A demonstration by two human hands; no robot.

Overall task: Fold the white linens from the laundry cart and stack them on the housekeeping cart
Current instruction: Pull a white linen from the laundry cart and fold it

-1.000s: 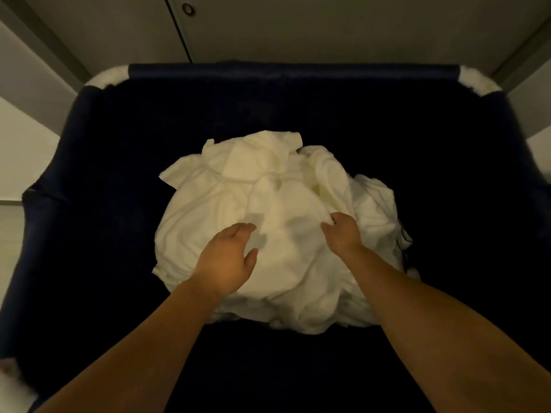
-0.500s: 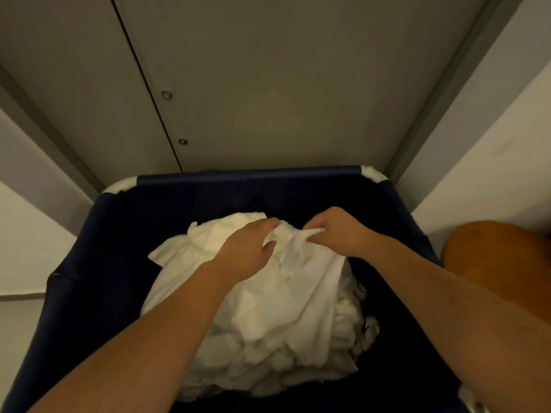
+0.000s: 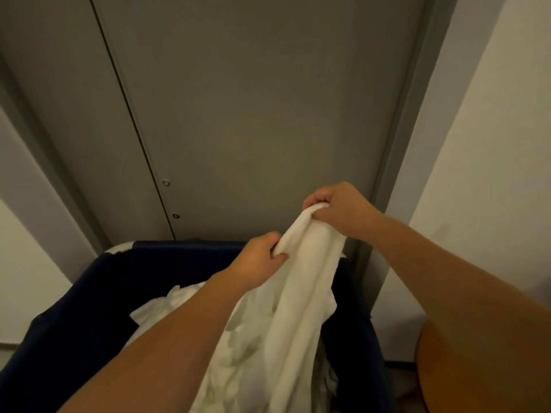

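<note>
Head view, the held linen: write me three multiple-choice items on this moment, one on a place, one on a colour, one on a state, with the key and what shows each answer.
1. Of the left hand and right hand, which grips the white linen higher up?
A) left
B) right
C) both level

2. What colour is the laundry cart?
A) dark blue
B) red
C) white

3. What state is the gripped linen in?
A) folded flat
B) hanging bunched, lower end down in the cart
C) spread on the floor

Key:
1 B: the right hand pinches the top end, above the left.
2 A: its fabric walls are navy.
3 B: it drapes from both hands down to the pile in the cart.
</note>
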